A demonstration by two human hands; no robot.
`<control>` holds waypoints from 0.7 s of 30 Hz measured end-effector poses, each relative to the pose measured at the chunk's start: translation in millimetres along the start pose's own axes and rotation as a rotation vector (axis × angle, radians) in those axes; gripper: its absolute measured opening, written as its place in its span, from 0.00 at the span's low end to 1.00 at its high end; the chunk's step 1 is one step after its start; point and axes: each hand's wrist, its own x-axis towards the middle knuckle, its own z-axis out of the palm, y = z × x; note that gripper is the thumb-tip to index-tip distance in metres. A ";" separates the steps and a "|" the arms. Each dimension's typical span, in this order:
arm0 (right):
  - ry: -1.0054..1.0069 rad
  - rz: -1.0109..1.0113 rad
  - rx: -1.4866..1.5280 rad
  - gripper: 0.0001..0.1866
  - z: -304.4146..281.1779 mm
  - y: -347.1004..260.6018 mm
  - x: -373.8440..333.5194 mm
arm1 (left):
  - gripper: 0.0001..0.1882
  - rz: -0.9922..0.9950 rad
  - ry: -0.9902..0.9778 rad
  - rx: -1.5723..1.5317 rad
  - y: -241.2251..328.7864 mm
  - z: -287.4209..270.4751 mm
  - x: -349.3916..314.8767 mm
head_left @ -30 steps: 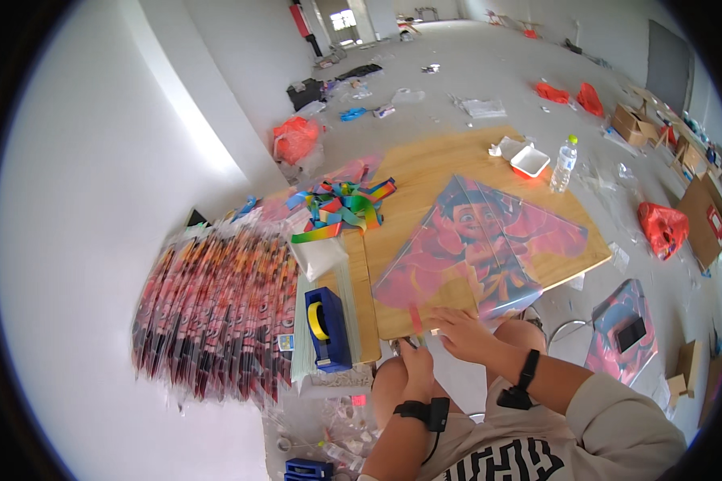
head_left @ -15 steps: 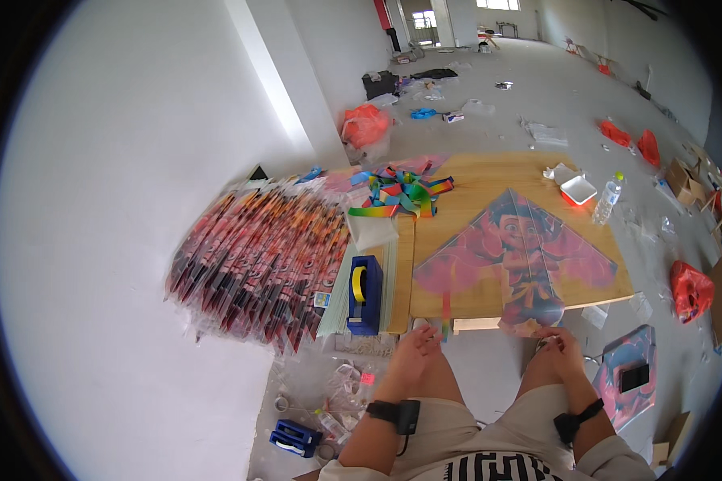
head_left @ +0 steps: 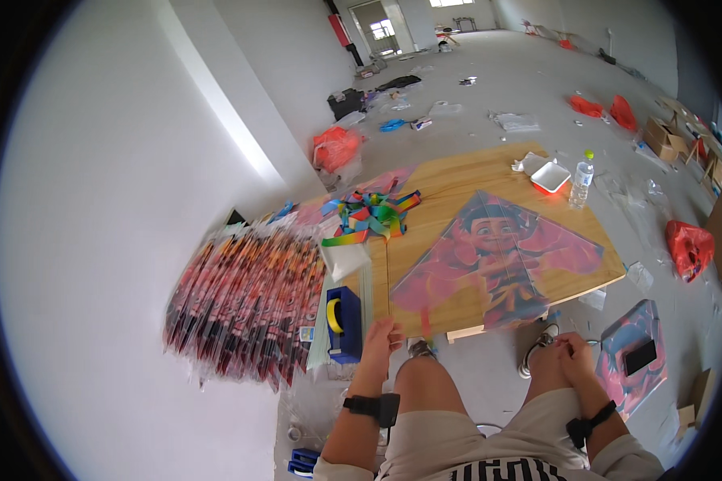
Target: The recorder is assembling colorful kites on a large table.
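Note:
A pink kite (head_left: 501, 252) printed with a cartoon figure lies spread on the wooden table (head_left: 449, 180), its lower end at the front edge. Beside the table's front left corner is my left hand (head_left: 383, 337), fingers curled together; whatever they may pinch is too small to make out. Just left of it stands a blue tape dispenser (head_left: 345, 325) with a yellow roll. My right hand (head_left: 573, 353) hovers by my right knee, short of the table edge and apart from the kite. Its fingers are bent inward, and their contents, if any, are hidden.
Many plastic-wrapped kites (head_left: 249, 297) are stacked at the left. Rainbow ribbons (head_left: 373, 215) lie at the table's back left. A white-and-red tray (head_left: 550, 177) and a water bottle (head_left: 582, 183) stand far right. A phone (head_left: 640, 357) rests on a printed stool (head_left: 630, 329).
My left hand has moved left toward the tape dispenser. My right hand has drawn away from the kite's lower edge, which now lies flatter. The whole view has shifted and tilted.

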 end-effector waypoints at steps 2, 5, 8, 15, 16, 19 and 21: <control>-0.017 -0.085 -0.093 0.12 -1.0 -11.5 4.7 | 0.16 -0.008 -0.014 0.037 2.8 14.7 29.9; -0.014 -0.217 -0.196 0.11 -3.6 -13.1 12.8 | 0.15 -0.066 -0.016 0.055 0.7 29.3 89.0; -0.024 -0.124 -0.129 0.10 -3.1 -16.7 21.0 | 0.14 -0.118 0.043 0.012 -0.5 28.2 153.1; 0.077 -0.088 -0.103 0.07 -3.5 -1.2 36.3 | 0.11 -0.092 0.198 0.076 21.5 61.5 272.1; 0.098 -0.120 -0.122 0.07 -1.8 0.2 39.1 | 0.10 -0.042 0.227 0.147 22.6 59.5 291.3; 0.111 -0.060 -0.031 0.07 3.8 -10.7 50.9 | 0.09 0.065 0.226 0.207 21.5 19.8 360.6; 0.099 -0.011 0.042 0.06 14.5 -9.0 59.4 | 0.09 0.158 0.246 0.194 29.2 -45.4 396.4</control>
